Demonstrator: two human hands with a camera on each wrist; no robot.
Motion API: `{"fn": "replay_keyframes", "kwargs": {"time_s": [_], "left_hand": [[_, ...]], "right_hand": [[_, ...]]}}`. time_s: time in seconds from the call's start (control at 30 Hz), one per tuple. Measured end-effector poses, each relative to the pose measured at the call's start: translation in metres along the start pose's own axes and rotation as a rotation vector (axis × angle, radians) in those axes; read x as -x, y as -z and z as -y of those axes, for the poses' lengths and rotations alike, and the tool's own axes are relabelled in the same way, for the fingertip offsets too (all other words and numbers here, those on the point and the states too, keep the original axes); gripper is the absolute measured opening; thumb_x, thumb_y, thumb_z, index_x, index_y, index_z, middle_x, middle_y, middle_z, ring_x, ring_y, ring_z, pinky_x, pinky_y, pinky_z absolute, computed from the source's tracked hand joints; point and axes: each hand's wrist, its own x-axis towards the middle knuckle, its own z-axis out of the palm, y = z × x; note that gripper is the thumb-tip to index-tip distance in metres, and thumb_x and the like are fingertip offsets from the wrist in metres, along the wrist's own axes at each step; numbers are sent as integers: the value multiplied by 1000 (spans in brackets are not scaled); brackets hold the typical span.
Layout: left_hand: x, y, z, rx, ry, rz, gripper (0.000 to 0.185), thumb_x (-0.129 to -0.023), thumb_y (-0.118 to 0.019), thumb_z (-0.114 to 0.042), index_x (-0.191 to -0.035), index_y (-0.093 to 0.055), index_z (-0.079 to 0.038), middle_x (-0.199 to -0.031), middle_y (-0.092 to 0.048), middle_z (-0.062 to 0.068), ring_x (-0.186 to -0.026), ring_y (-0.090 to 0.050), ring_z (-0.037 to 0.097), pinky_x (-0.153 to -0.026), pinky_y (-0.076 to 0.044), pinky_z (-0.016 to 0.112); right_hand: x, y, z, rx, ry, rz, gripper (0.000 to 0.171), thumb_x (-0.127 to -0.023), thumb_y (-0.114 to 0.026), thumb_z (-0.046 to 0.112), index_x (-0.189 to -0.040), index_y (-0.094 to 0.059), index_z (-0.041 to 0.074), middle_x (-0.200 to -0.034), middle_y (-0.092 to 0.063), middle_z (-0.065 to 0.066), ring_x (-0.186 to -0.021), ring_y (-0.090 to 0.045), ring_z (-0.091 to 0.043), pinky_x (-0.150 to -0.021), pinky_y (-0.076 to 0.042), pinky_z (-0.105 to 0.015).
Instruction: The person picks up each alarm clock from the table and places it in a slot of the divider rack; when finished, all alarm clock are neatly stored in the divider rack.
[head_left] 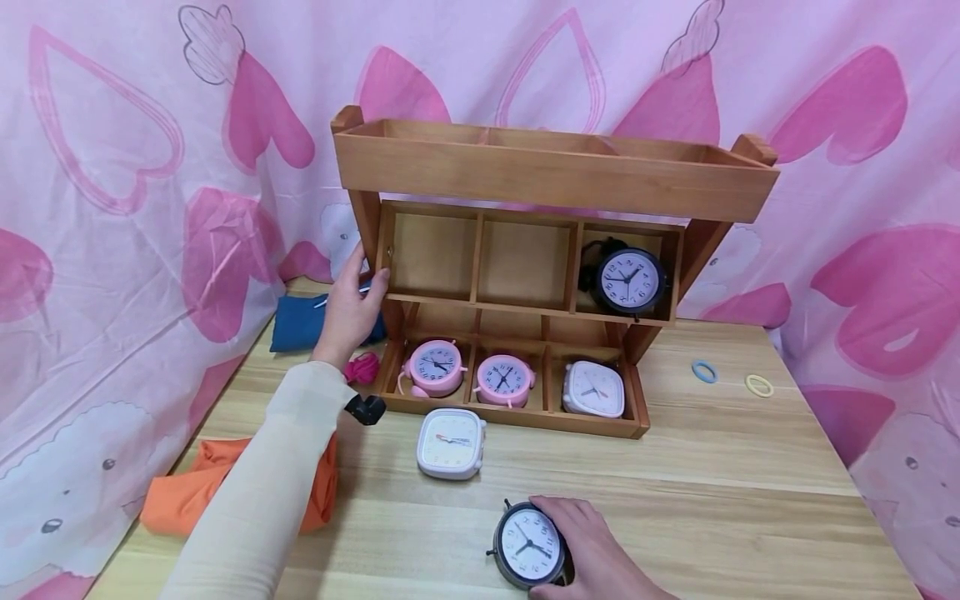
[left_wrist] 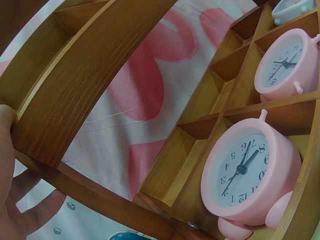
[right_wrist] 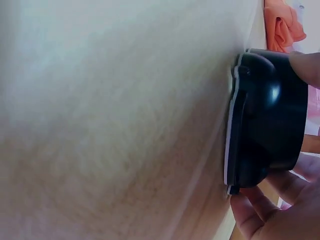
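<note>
Your right grip [head_left: 588, 546] is clasping a black clock [head_left: 530, 543]!
Your left grip [head_left: 351, 310] grasps the wooden rack's [head_left: 555, 173] side; between both grips, a white clock [head_left: 450, 444].

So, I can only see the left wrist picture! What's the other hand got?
Observer: The right hand is gripping a round black alarm clock.
Operator: Ooh! Is there another black one?
Observer: Yes, a second black alarm clock sits in the wooden rack, middle row, on the right.
Operator: Is any clock not in the rack or a hand?
Observer: Yes, a white rounded-square clock is on the wood-grain tabletop, in front of the rack.
</note>
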Motion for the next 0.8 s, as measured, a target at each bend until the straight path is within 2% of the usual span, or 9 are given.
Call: {"fn": "replay_keyframes", "kwargs": {"time_s": [0.07, 0.13, 0.33, 0.43, 0.63, 0.8], "left_hand": [[0, 0, 0, -4, -1, -1, 61, -103, -50, -38, -155, -20, -43, -160, -32, 0, -138, -45, 37, -101, -48, 55], [0, 0, 1, -9, 1, -2, 61, -103, -49, -38, -155, -19, -44, -160, -31, 0, -138, -45, 37, -101, -48, 54], [-1, 0, 0, -11, 2, -3, 61, -103, -50, -37, -155, -20, -43, -160, -32, 0, -138, -46, 36, -99, -50, 54], [-1, 0, 0, -9, -5, -2, 60, -103, -50, -35, -155, -21, -41, -160, -32, 3, -137, -46, 38, -97, -50, 56], [0, 1, 0, -9, 7, -2, 61, -103, -50, -36, -155, -20, -42, -160, -31, 1, -138, -45, 38, -99, -49, 55], [0, 0, -1, -7, 16, 1, 61, -103, -50, -37, -155, -20, -43, -161, -31, 0, -139, -45, 36, -100, -49, 54]], "right_hand": [[0, 4, 2, -23, -13, -12, 95, -72, -72, 71, -147, -41, 21, -137, -51, 4, -122, -46, -21, -95, -49, -48], [-1, 11, 5, -26, -7, -62, 94, -72, -74, 68, -147, -42, 21, -137, -52, 5, -121, -48, -18, -94, -50, -46], [-7, 44, 16, 44, 91, -363, 96, -65, -90, 44, -146, -44, 21, -137, -55, 3, -122, -51, -15, -94, -53, -48], [-14, 65, 24, 57, 153, -465, 100, -62, -92, 37, -147, -43, 19, -137, -56, -1, -122, -51, -19, -94, -52, -51], [-32, 108, 44, 53, 226, -547, 101, -64, -92, 33, -149, -40, 15, -141, -52, -6, -127, -47, -23, -101, -47, -54], [-53, 140, 64, 57, 292, -605, 100, -65, -92, 30, -149, -39, 14, -139, -53, -9, -123, -48, -25, -98, -45, -51]]}}
